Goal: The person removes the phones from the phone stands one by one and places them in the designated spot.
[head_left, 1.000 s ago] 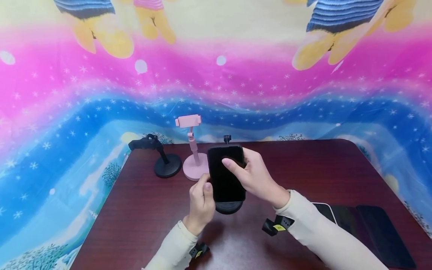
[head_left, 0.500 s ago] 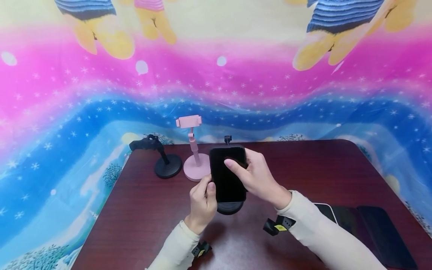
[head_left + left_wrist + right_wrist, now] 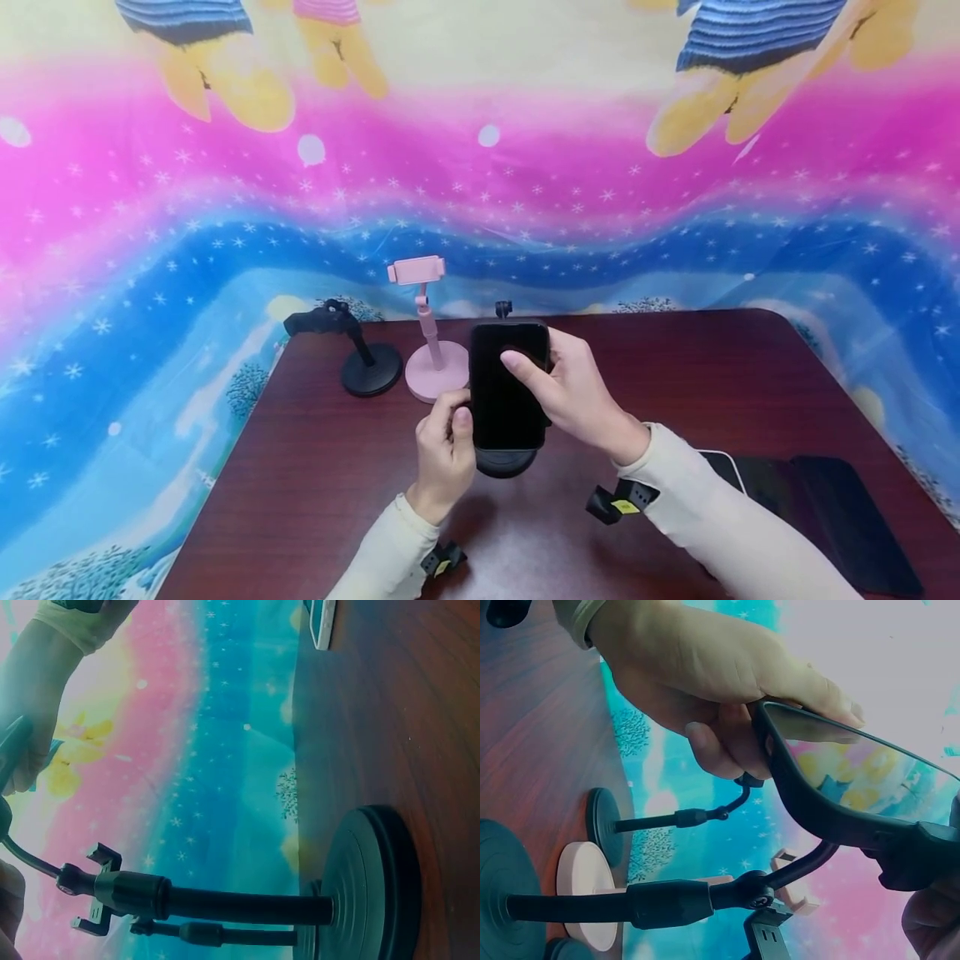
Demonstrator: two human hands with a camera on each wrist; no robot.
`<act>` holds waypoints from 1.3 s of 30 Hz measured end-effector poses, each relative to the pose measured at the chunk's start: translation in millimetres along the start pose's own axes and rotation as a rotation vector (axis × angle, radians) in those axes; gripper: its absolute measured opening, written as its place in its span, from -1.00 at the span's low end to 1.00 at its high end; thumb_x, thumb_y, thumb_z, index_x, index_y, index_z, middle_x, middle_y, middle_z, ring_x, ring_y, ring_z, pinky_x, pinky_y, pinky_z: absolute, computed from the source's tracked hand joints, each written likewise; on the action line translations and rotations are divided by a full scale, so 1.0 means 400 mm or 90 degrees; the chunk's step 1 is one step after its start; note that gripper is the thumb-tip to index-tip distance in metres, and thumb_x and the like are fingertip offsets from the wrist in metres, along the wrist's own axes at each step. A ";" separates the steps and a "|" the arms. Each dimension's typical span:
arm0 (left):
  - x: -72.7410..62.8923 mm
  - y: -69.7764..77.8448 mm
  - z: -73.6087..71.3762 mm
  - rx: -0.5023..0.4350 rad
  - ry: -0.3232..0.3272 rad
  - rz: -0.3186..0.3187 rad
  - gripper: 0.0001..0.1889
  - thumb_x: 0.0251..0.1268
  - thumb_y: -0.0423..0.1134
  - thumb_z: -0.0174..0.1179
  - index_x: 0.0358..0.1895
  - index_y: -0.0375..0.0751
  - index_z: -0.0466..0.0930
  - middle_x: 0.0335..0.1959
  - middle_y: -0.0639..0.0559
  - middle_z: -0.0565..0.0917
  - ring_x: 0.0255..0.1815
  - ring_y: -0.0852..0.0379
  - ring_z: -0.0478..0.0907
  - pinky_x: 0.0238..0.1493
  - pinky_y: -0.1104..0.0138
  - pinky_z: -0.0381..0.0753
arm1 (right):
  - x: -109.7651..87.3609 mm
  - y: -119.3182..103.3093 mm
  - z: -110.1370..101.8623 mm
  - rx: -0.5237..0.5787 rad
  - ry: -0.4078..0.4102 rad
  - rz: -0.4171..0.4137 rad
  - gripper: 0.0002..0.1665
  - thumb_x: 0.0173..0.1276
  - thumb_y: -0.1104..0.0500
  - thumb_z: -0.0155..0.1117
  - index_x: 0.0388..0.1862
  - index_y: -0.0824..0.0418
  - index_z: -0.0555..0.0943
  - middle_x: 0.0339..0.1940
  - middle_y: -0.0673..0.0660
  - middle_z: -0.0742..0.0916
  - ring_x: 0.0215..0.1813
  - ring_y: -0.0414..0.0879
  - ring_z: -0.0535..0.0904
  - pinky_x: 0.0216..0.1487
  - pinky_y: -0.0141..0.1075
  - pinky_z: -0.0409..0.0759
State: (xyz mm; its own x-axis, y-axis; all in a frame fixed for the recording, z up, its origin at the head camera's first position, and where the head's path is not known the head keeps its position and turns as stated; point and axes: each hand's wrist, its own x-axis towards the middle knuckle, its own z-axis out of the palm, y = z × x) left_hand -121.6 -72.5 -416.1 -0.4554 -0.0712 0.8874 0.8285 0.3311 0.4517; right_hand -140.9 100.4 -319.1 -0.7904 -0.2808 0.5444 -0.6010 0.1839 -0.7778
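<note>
A black smartphone, screen dark, sits upright against the head of a black phone stand, whose round base shows below it. My right hand grips the phone's upper right side, thumb across the screen and fingers behind. At the left edge my left hand has its fingers curled round the side, partly hidden. From the right wrist view, a black clamp lies along that edge, with left-hand fingers just below it. The stand's pole and bent neck rise towards the phone's back.
A pink phone stand and a second black stand stand at the back left. Another black holder head pokes up behind the phone. On the right lie a dark flat folded item and a white-edged object. A printed cloth hangs behind the table.
The phone's top has shifted slightly right, so it stands a little straighter. My right hand has moved slightly with it; both hands keep their places on its sides.
</note>
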 end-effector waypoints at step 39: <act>0.011 -0.002 -0.015 -0.008 -0.027 0.033 -0.67 0.62 -0.33 -0.07 -0.02 -0.52 0.66 -0.20 -0.34 0.77 -0.21 0.00 0.77 -0.04 0.43 0.70 | 0.020 -0.010 0.010 0.024 0.002 0.010 -0.75 0.43 0.27 0.32 0.05 0.28 0.67 -0.18 0.21 0.81 -0.28 -0.19 0.78 -0.29 -0.22 0.77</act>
State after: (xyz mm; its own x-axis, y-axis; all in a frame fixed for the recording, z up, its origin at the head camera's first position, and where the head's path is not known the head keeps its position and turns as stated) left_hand -122.0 -78.8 -412.1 -0.4247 -0.0150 0.9052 0.8554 0.3208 0.4067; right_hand -144.3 93.8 -312.9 -0.7998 -0.2747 0.5337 -0.5844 0.1531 -0.7969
